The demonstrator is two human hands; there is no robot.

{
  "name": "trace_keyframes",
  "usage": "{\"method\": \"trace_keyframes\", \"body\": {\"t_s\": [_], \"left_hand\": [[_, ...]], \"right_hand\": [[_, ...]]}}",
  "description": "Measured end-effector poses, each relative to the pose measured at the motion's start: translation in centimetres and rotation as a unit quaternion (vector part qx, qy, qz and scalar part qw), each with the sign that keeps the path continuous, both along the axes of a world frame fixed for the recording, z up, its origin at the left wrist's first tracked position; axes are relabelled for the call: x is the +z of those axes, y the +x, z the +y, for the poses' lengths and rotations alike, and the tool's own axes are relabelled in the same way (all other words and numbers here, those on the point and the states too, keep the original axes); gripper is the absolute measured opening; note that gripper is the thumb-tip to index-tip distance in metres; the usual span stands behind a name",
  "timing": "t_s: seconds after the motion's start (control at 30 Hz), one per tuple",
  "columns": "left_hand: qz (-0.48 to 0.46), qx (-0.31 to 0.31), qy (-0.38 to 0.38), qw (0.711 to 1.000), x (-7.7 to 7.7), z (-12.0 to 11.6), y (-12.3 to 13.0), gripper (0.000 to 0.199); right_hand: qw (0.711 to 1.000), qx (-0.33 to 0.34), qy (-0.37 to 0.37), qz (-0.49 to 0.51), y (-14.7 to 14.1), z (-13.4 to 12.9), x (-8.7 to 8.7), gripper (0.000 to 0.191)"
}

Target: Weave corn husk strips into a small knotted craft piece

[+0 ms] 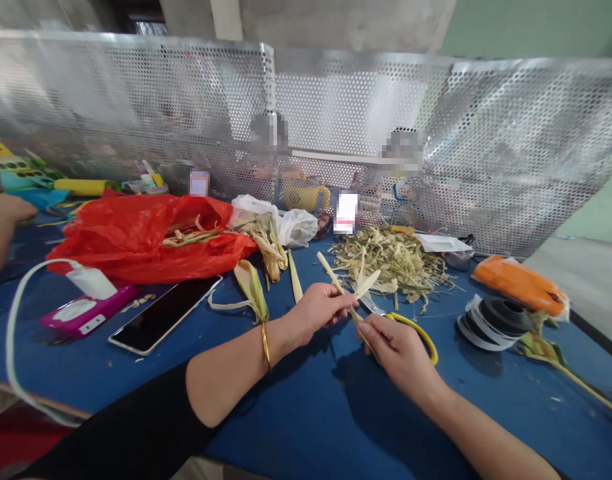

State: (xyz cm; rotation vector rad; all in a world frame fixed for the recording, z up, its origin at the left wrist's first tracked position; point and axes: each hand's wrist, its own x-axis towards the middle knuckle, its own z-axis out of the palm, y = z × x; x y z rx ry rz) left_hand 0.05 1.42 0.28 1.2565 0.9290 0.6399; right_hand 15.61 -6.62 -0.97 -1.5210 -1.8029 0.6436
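Note:
My left hand (320,310), a gold bangle at its wrist, pinches a narrow pale corn husk strip (330,269) over the middle of the table. Its upper end points away to the left, and a broader flared piece sticks out to the right of the fingers. The lower end is gripped between the thumb and fingers of my right hand (403,360). Just behind that hand lie yellow-handled scissors (423,337), partly hidden by it. Loose husk pieces (251,283) lie to the left of my hands, and a heap of shredded husk (393,260) is beyond them.
At left are a red plastic bag (121,233) of husks, a phone (163,317) and a purple power strip (93,310) with a white cable. Black-and-white tape rolls (496,323) and an orange packet (521,287) stand right. A perforated metal screen (326,100) closes the back; people sit behind it.

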Motion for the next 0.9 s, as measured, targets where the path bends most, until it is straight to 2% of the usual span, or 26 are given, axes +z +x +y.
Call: {"method": "trace_keyframes", "body": {"t_s": [0.1, 0.23, 0.37, 0.57, 0.67, 0.8, 0.83, 0.9], "left_hand": [[-0.031, -0.042, -0.033, 0.998, 0.1, 0.1, -0.2, 0.035], [-0.01, -0.119, -0.046, 0.992, 0.0, -0.6, -0.1, 0.042], [0.013, -0.163, -0.024, 0.986, -0.1, -1.4, 0.0, 0.038], [0.006, -0.146, -0.009, 0.989, -0.3, -1.9, 0.4, 0.037], [-0.001, -0.146, 0.011, 0.989, -0.3, -2.1, 0.4, 0.039], [0.008, -0.126, -0.007, 0.992, -0.3, -2.1, 0.5, 0.039], [0.011, -0.119, -0.015, 0.993, -0.4, -2.1, 0.5, 0.039], [0.013, -0.111, -0.018, 0.994, -0.4, -2.1, 0.5, 0.041]], "right_hand": [[0.975, -0.066, -0.097, 0.188, 0.4, 0.8, 0.0, 0.044], [0.92, -0.076, -0.123, 0.364, 0.6, 1.2, 0.3, 0.038], [0.877, -0.078, -0.168, 0.443, 0.4, 1.1, 0.5, 0.033], [0.85, -0.138, -0.153, 0.485, 0.3, 1.0, 0.4, 0.03], [0.85, -0.139, -0.135, 0.489, 0.4, 1.1, 0.5, 0.031], [0.883, -0.135, -0.121, 0.434, 1.2, 1.6, 0.1, 0.034], [0.895, -0.159, -0.093, 0.406, 1.5, 1.8, 0.1, 0.036], [0.92, -0.227, 0.022, 0.318, 2.3, 2.0, 0.2, 0.038]]}}
